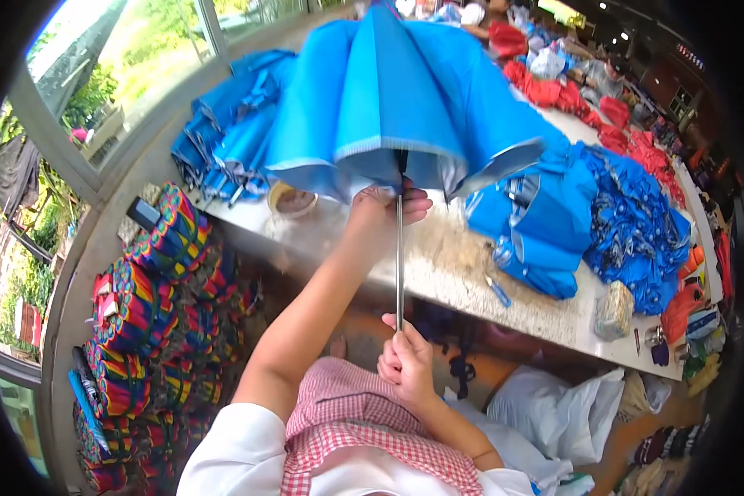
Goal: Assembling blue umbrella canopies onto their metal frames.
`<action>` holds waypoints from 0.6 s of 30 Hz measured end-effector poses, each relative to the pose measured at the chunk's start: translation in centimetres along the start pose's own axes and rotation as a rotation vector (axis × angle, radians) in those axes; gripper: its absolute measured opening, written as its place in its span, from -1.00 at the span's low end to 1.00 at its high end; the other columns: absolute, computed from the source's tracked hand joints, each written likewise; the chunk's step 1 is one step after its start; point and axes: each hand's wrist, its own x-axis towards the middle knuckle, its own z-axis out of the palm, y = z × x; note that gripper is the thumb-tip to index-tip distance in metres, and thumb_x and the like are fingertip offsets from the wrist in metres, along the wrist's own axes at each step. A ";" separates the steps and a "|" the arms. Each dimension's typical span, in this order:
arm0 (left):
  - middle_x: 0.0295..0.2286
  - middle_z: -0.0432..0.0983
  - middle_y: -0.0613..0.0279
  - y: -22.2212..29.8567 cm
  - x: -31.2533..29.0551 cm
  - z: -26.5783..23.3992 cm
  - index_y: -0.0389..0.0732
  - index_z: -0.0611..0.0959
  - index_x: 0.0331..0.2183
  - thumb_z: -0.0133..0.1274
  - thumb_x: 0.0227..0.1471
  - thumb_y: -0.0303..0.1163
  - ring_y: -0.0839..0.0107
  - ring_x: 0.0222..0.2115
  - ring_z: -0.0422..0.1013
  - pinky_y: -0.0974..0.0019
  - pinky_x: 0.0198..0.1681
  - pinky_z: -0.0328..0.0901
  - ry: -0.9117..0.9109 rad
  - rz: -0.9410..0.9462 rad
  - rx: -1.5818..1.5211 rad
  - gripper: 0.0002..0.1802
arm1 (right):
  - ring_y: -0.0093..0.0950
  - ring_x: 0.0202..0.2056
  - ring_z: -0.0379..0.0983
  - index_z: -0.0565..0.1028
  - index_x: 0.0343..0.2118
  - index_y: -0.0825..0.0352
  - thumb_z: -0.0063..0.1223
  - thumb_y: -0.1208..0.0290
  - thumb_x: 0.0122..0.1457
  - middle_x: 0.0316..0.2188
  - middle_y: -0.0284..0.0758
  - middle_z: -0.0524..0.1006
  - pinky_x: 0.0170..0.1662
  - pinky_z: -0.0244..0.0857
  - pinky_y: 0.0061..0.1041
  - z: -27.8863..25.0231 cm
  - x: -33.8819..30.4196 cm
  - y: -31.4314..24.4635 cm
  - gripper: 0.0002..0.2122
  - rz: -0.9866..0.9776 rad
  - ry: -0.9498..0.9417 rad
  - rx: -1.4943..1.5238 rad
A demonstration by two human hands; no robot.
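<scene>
A blue umbrella (405,107) with a pale edge stands upright before me, its canopy partly spread and hanging in folds. Its thin metal shaft (400,264) runs down toward my body. Low on the shaft, my right hand (407,364) is closed around the end, the fingers curled. Just beneath the canopy, my left hand (388,204) is at the upper shaft, with its fingertips reaching past it to the right. The left hand is slightly blurred, and the canopy's lower edge hides part of its grip.
Blue umbrellas (240,124) lie heaped at left on the white table (455,273), with more blue fabric (628,223) at right. A round tub (292,201) is near the table edge. Multicoloured bundles (153,331) are stacked at left; white sacks (554,405) sit at lower right.
</scene>
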 end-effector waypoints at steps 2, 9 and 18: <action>-0.38 0.46 -0.02 -3.3 -1.4 -2.9 -0.35 0.42 -0.26 -0.20 0.13 -0.22 0.26 -0.37 0.46 0.28 -0.33 0.38 0.061 -0.071 0.012 -0.65 | -0.68 -0.79 0.01 0.27 -0.10 0.32 -0.25 0.33 0.22 -0.76 -0.50 0.09 -0.72 -0.03 -0.68 -1.7 0.0 3.4 -0.75 0.049 0.059 -0.084; -0.33 0.46 0.04 -19.2 -10.5 -17.9 -0.34 0.41 -0.15 -0.14 0.10 -0.28 0.33 -0.36 0.45 0.36 -0.30 0.34 0.115 -0.436 0.456 -0.64 | -0.49 -0.65 0.38 0.23 -0.21 0.37 -0.27 0.38 0.22 -0.64 -0.28 0.39 -0.61 0.25 -0.58 -11.3 0.4 16.3 -0.82 0.432 0.171 -0.410; -0.34 0.47 0.13 -21.0 -14.0 -20.3 -0.32 0.44 -0.16 -0.03 0.03 -0.33 0.39 -0.36 0.43 0.39 -0.26 0.30 0.321 -0.584 0.317 -0.65 | -0.47 -0.53 0.45 0.26 -0.22 0.36 -0.20 0.37 0.20 -0.57 -0.27 0.43 -0.40 0.37 -0.52 -13.3 -0.8 18.3 -0.82 0.499 0.186 -0.318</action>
